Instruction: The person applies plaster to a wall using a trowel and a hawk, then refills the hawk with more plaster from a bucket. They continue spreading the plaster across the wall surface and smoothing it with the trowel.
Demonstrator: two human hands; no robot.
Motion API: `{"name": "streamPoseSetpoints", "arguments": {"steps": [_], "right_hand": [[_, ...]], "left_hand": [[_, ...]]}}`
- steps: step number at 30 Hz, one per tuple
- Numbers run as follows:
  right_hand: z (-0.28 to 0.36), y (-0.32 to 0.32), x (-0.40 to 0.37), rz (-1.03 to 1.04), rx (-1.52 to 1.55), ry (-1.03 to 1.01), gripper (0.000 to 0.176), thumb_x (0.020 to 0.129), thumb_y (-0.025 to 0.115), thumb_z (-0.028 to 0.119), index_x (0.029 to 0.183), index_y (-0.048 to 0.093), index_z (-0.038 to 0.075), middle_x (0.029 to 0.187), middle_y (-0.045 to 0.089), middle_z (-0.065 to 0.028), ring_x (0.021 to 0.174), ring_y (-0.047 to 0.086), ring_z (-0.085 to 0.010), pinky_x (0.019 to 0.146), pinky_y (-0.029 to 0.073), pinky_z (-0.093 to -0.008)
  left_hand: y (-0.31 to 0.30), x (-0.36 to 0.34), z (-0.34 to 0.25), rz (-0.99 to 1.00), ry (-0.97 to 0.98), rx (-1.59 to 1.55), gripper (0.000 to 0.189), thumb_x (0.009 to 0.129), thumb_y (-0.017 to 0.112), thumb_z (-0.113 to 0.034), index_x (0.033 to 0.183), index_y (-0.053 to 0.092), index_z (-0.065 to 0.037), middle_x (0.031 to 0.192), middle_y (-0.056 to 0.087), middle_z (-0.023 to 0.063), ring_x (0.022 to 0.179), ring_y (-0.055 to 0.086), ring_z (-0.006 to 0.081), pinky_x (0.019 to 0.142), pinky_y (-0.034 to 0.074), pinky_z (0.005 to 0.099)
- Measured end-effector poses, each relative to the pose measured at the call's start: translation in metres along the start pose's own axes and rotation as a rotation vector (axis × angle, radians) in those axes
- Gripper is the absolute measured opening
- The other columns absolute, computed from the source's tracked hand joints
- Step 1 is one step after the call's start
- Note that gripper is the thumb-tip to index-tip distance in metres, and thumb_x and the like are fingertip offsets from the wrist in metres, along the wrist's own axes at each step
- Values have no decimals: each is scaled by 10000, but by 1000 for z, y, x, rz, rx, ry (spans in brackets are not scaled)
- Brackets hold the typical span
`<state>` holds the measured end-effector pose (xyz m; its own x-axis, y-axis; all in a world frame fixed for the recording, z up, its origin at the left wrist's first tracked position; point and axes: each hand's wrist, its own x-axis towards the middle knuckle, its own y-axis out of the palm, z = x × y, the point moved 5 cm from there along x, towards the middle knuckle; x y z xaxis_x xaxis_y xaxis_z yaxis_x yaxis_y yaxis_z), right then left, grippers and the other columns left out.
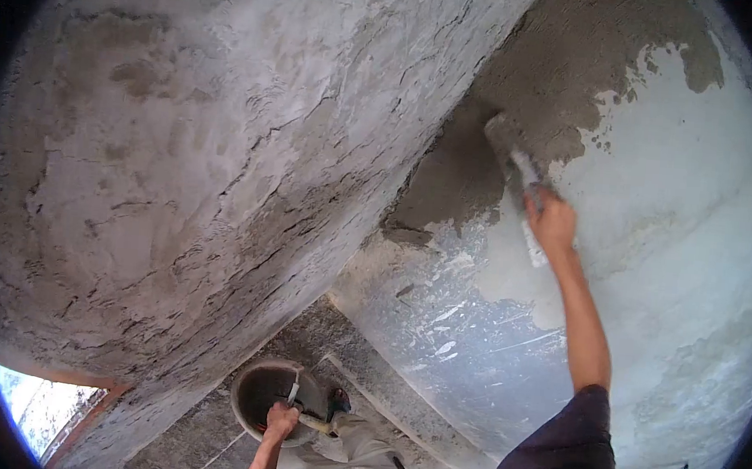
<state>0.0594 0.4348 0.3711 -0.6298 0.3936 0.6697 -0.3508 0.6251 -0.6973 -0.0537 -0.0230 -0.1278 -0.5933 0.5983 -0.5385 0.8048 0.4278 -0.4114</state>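
My right hand [553, 222] is wrapped around the handle of a long plastering trowel [506, 143], whose blade lies on the wall at the lower edge of the wet grey-brown plaster [459, 166]. Pale, smoother wall [676, 186] borders that plaster on the right. Low down, my left hand [282, 418] is closed over the near side of a round bucket [246, 381]. It grips a tool with a pale handle [294, 389] that points up over the bucket's dark inside; the tool's working end cannot be made out.
A rough, cracked wall [182, 134] fills the left side and meets the plastered wall in a corner. Below are the dusty floor [178, 443] and a ledge [399, 397] along the wall's foot. A bright opening [41, 407] shows at lower left.
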Motion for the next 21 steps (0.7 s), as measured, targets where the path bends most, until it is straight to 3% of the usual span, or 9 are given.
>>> {"name": "streamPoseSetpoints", "arguments": {"steps": [3, 6, 8, 10, 11, 12, 14, 18, 21], "right_hand": [[25, 92, -68, 191, -2, -105, 156, 764, 605, 219, 803, 681, 89, 682, 636, -157, 597, 626, -325, 556, 499, -447], [57, 209, -158, 640, -16, -137, 186, 778, 576, 262, 728, 673, 112, 698, 645, -154, 592, 618, -344, 560, 477, -475], [78, 236, -189, 595, 68, -244, 181, 770, 573, 264, 743, 667, 113, 681, 644, -146, 580, 619, -338, 536, 473, -480], [84, 219, -174, 571, 109, -220, 177, 767, 577, 262, 749, 665, 109, 684, 643, -143, 575, 616, -331, 530, 469, -478], [81, 201, -165, 561, 133, -193, 174, 764, 581, 260, 755, 663, 106, 688, 643, -140, 570, 613, -324, 523, 464, -477], [71, 181, -144, 376, 91, -205, 185, 772, 584, 277, 739, 660, 111, 668, 636, -120, 554, 603, -305, 521, 461, -452], [51, 108, -86, 103, 35, -224, 103, 741, 596, 195, 786, 661, 127, 697, 632, -90, 586, 605, -269, 536, 472, -403], [6, 10, -10, -184, -217, -147, 231, 765, 625, 192, 978, 630, 103, 758, 637, -109, 607, 608, -269, 554, 473, -401], [0, 28, -26, -30, -280, -119, 252, 787, 594, 195, 1019, 610, 98, 773, 641, -110, 606, 613, -260, 555, 471, -402]], "left_hand": [[-6, -2, -7, -28, -98, 36, 427, 695, 506, -261, 988, 630, 23, 922, 619, 283, 953, 579, 429, 856, 449, 469], [1, 5, 10, 26, -110, 127, 407, 681, 515, -284, 880, 625, 55, 803, 627, 269, 847, 621, 399, 742, 467, 445], [6, 6, 25, 20, -120, 118, 398, 681, 516, -284, 865, 628, 51, 806, 633, 260, 832, 624, 395, 726, 472, 437], [1, 9, 33, 23, -133, 119, 390, 682, 516, -284, 850, 632, 48, 809, 638, 252, 818, 626, 391, 710, 476, 430], [7, 13, 36, 97, -87, 168, 410, 709, 513, -295, 955, 618, 15, 885, 624, 267, 897, 596, 409, 772, 461, 452], [12, 15, 35, 173, -39, 216, 444, 736, 509, -307, 1059, 604, -18, 961, 609, 282, 975, 567, 427, 834, 445, 473], [-7, 0, -4, 79, -150, 165, 454, 718, 518, -325, 1029, 631, -15, 972, 610, 281, 986, 574, 413, 854, 439, 464], [-4, 4, -3, 170, -126, 88, 466, 711, 525, -341, 1005, 638, 4, 965, 613, 281, 1001, 570, 410, 858, 441, 448], [-1, 6, 7, 138, -160, 55, 465, 706, 525, -332, 1003, 636, 7, 963, 611, 282, 998, 571, 410, 854, 441, 446]]}}
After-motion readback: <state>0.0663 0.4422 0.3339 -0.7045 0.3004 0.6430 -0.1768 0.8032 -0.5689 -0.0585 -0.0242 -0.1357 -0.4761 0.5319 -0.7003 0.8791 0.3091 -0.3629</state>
